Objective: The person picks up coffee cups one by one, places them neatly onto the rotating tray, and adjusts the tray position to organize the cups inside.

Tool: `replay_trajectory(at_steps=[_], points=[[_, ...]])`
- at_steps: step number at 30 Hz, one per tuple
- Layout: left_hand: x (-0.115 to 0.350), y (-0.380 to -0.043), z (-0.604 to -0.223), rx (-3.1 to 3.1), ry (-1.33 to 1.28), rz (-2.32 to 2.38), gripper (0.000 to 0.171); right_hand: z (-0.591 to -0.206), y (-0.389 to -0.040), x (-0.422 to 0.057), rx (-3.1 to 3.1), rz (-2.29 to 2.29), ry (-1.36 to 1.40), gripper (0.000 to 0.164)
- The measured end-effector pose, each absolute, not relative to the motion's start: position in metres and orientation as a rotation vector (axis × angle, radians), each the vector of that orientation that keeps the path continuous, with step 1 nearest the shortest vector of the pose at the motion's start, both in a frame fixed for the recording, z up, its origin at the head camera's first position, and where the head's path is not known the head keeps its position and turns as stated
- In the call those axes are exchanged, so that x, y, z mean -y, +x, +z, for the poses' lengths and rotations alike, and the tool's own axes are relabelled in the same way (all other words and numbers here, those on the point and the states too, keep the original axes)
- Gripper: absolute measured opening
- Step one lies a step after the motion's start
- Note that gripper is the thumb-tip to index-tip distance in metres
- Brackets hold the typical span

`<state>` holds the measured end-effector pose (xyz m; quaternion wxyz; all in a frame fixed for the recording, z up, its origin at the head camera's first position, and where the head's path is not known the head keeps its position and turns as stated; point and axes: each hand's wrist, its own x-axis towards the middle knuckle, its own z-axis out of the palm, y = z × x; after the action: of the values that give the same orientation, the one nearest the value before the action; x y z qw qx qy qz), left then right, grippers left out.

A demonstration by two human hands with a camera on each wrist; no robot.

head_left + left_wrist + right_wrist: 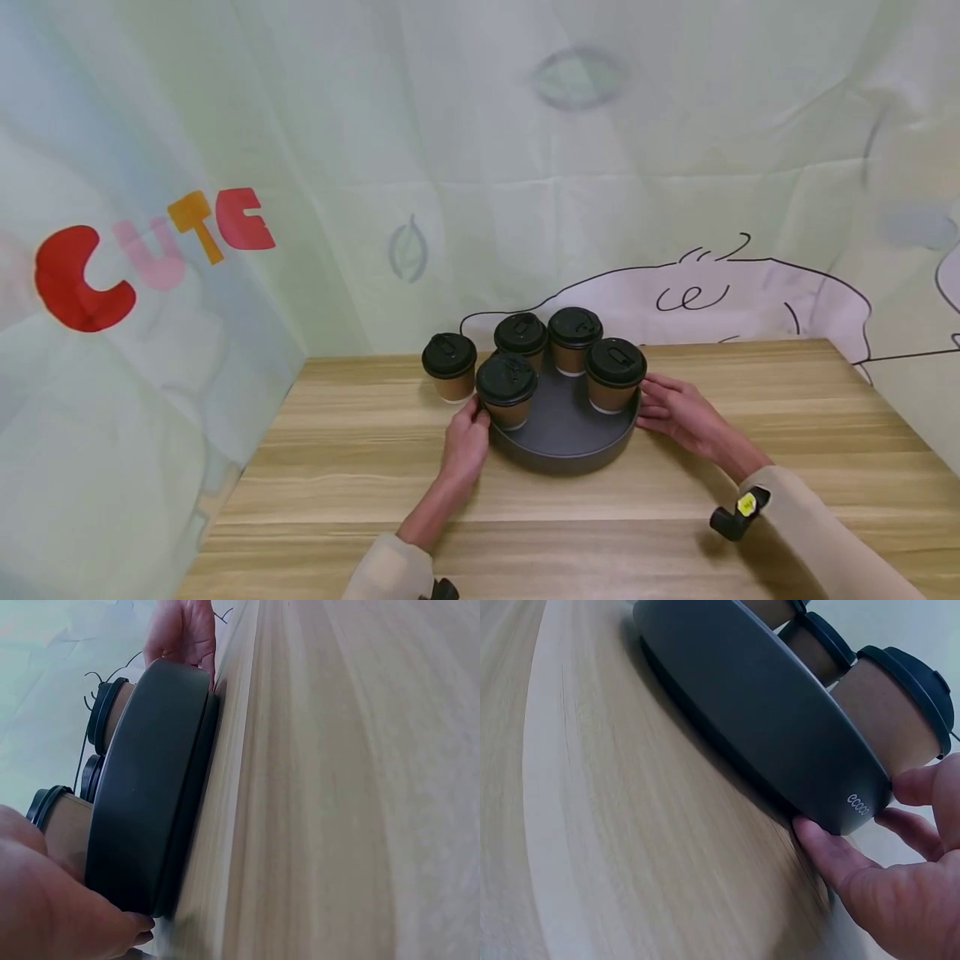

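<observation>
A round dark grey tray [558,462], marked "ecoco" in the right wrist view, sits low at the wooden tabletop. Several brown paper cups with black lids stand upright in it, among them a front-left cup [507,392] and a right-hand cup [614,375]. My left hand [465,442] holds the tray's left side, its fingertips [139,924] at the lower edge. On the opposite side my right hand [682,414] grips the tray, thumb low and fingers against the wall. One more lidded cup [452,367] stands on the table, just left of the tray and beyond my left hand.
The wooden table [337,483] reaches back to a pale printed curtain [480,167], close behind the cups. Coloured letters mark the curtain's left part. A small black device [738,512] is fixed at my right sleeve.
</observation>
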<state>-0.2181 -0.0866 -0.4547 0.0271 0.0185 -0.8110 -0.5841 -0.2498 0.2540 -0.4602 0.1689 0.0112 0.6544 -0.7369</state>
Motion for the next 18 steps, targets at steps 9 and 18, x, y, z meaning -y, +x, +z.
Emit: replay_trajectory(at_steps=[9, 18], points=[[0.087, -0.218, -0.455, 2.505, 0.059, -1.836, 0.051, -0.459, -0.241, -0.252, -1.828, -2.141, 0.055, 0.066], [0.088, -0.219, -0.456, 2.513, 0.057, -1.815, 0.05, -0.458, -0.228, -0.244, -1.767, -2.221, 0.12, 0.069]])
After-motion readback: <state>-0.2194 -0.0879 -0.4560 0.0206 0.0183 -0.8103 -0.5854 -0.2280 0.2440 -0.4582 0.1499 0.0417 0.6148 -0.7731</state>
